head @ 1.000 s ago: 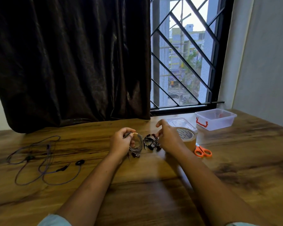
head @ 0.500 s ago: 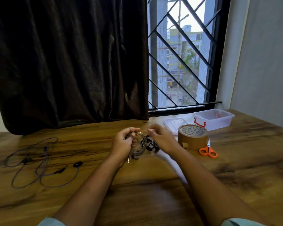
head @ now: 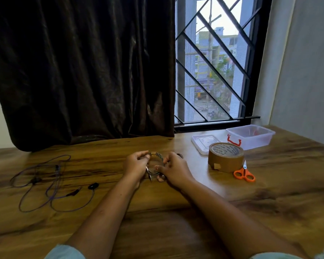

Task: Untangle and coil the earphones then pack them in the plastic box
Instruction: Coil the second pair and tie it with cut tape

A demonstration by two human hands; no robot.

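A coiled grey earphone sits between my two hands, just above the table's middle. My left hand pinches its left side, and its plug hangs down beside the fingers. My right hand grips the coil's right side. A second, dark coiled earphone peeks out behind my right hand, mostly hidden. A loose purple earphone sprawls uncoiled on the table at the left. The clear plastic box with a red latch stands open at the back right, its lid lying beside it.
A brown tape roll stands right of my hands, with orange scissors at its right. A dark curtain hangs behind the wooden table. A barred window and a wall close the back right.
My right hand left the dark coil and moved left onto the grey coil, which both hands now hold. The camera tilted up slightly.
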